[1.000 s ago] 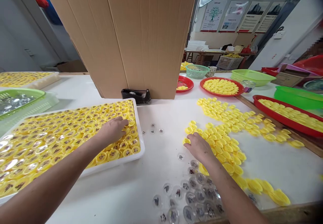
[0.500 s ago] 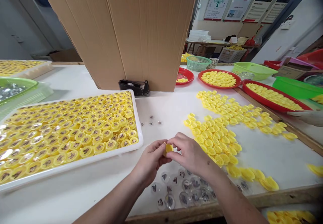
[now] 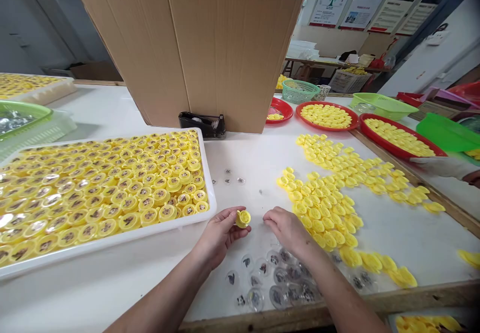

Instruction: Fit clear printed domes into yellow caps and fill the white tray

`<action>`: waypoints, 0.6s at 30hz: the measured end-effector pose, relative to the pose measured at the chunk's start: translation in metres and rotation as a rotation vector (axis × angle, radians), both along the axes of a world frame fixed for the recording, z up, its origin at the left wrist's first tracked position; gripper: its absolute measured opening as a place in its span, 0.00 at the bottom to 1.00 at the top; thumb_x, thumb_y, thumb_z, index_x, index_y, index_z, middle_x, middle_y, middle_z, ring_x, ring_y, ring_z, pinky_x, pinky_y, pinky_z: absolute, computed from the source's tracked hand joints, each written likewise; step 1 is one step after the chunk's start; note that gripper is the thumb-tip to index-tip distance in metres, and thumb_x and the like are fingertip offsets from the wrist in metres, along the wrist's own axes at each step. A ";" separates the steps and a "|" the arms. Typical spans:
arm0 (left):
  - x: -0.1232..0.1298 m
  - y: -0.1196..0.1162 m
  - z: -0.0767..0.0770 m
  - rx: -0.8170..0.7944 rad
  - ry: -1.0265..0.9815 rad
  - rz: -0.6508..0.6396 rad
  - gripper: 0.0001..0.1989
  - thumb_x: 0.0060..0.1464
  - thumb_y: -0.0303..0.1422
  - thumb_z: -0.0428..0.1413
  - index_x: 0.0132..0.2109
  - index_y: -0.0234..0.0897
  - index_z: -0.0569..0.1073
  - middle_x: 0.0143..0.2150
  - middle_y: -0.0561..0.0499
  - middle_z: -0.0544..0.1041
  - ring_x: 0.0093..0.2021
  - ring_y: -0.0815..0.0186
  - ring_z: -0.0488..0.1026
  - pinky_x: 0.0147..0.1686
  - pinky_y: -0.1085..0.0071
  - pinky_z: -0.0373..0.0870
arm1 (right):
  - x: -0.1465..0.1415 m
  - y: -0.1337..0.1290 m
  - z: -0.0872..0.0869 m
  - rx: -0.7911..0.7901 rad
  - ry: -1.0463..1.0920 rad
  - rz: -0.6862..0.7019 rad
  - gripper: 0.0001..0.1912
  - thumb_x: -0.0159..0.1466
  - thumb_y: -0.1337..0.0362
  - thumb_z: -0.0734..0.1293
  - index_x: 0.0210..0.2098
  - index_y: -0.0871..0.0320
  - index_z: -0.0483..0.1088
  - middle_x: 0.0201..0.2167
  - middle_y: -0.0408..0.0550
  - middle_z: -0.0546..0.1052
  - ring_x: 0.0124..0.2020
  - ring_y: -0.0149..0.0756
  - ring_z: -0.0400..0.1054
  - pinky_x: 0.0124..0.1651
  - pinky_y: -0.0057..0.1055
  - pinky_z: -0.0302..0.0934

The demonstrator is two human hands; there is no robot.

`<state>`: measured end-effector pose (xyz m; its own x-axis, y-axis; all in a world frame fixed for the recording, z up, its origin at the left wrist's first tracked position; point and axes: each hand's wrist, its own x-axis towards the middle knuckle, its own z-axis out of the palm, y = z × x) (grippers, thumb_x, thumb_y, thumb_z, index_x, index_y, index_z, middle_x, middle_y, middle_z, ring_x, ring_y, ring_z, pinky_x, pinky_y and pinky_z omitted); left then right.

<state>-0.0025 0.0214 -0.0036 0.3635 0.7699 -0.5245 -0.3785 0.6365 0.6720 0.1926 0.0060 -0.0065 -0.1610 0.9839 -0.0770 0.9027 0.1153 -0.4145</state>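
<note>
My left hand (image 3: 221,233) grips a small round yellow plastic piece (image 3: 243,218) between thumb and fingers, its face turned up. To the right, my right hand (image 3: 287,228) is closed in a pinch just above the white table, apart from the yellow piece; whatever its fingertips hold, if anything, is too small to make out. Below the hands lie several clear round covers (image 3: 256,299) with small dark pictures. Beside my right hand spreads a heap of loose yellow pieces (image 3: 318,208). At left, a white tray (image 3: 210,193) holds rows of yellow pieces with pictures on top.
A tall cardboard box (image 3: 210,48) stands behind, with a black tape dispenser (image 3: 202,124) at its foot. Red plates (image 3: 354,121) of yellow pieces and a green basket (image 3: 386,104) stand at right. A wooden strip (image 3: 431,298) edges the table. Another person's hand (image 3: 472,178) shows at far right.
My hands have moved apart. The right hand has let go of the yellow piece and shifted right; the left keeps holding it. A tiny clear bit now shows on the table beyond them.
</note>
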 end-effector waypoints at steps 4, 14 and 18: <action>0.001 0.001 0.000 0.007 0.031 0.006 0.10 0.56 0.32 0.53 0.43 0.32 0.72 0.36 0.46 0.74 0.32 0.67 0.76 0.35 0.74 0.74 | 0.002 0.002 0.005 0.035 0.000 -0.047 0.08 0.63 0.68 0.60 0.31 0.55 0.69 0.30 0.42 0.71 0.32 0.31 0.66 0.36 0.25 0.59; 0.001 0.002 -0.007 0.026 0.082 -0.045 0.10 0.55 0.36 0.53 0.42 0.34 0.71 0.37 0.45 0.75 0.28 0.69 0.75 0.27 0.77 0.71 | -0.004 0.072 0.000 0.119 -0.309 -0.200 0.16 0.61 0.79 0.55 0.42 0.63 0.68 0.40 0.59 0.70 0.43 0.44 0.63 0.44 0.36 0.56; 0.000 0.003 -0.006 0.006 0.062 -0.026 0.12 0.54 0.37 0.55 0.42 0.34 0.71 0.36 0.46 0.75 0.28 0.69 0.75 0.28 0.76 0.71 | -0.014 0.082 -0.004 0.070 -0.368 -0.165 0.09 0.60 0.77 0.60 0.36 0.64 0.69 0.36 0.55 0.71 0.42 0.43 0.63 0.46 0.39 0.56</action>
